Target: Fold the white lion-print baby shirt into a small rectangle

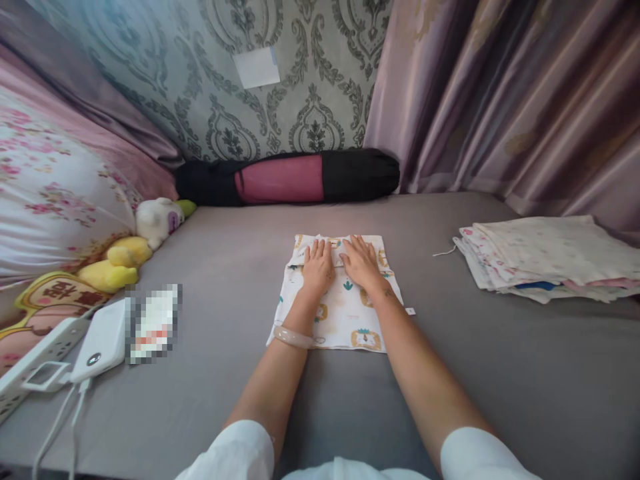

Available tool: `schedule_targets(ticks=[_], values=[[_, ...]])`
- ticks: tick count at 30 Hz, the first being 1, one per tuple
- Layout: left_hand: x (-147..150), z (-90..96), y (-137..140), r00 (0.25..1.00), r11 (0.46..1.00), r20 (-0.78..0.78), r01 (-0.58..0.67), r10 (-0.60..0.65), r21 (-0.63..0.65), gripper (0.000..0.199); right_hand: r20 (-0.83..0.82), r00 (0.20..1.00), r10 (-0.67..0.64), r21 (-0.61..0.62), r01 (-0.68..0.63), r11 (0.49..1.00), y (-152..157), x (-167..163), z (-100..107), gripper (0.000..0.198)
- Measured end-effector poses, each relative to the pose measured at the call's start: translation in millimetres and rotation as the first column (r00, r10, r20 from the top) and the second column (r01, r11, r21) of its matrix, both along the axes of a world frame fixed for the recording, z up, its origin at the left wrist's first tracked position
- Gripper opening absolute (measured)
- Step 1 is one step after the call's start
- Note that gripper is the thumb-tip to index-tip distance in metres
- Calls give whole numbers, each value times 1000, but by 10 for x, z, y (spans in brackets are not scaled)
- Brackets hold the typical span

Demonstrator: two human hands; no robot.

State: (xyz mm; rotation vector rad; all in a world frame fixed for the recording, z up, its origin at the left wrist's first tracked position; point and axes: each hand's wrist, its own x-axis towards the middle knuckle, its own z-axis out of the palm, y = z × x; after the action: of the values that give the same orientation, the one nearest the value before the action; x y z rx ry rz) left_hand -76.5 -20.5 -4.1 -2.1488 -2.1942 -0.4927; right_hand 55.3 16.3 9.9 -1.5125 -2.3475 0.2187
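A white cloth printed with lions and green leaves lies spread on the grey bed sheet, its far part folded over into a flap. My left hand rests flat on that flap, fingers stretched out and pointing away from me. Close beside it, my right hand also presses flat on the flap with its fingers spread. A small white tag sticks out from the cloth's right edge. What lies under my palms is hidden.
Folded cloths are stacked at the right. A black and pink long bag lies along the wall. At left are plush toys, a white power bank with cables and a power strip. Curtains hang on both sides.
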Motion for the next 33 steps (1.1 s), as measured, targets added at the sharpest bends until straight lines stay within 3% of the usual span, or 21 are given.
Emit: schedule_targets(ticks=[5, 9, 18, 27, 33], values=[[-65, -35, -47, 990, 986, -53, -139, 134, -89, 56, 130, 992, -8, -123, 24, 992, -57, -35, -31, 50], [-133, -10, -4, 981, 980, -82, -184, 178, -78, 59, 159, 987, 5, -131, 16, 991, -41, -19, -33, 52], [-462, 107, 238, 972, 940, -11, -231, 236, -251, 63, 175, 985, 6, -170, 24, 985, -15, -23, -45, 54], [-860, 20, 217, 1000, 960, 2, -6, 7, -280, 67, 170, 985, 18, -213, 19, 977, -17, -4, -12, 54], [-910, 74, 225, 1000, 952, -8, -16, 15, -305, 59, 153, 988, 19, -205, 13, 979, -27, -7, -7, 53]])
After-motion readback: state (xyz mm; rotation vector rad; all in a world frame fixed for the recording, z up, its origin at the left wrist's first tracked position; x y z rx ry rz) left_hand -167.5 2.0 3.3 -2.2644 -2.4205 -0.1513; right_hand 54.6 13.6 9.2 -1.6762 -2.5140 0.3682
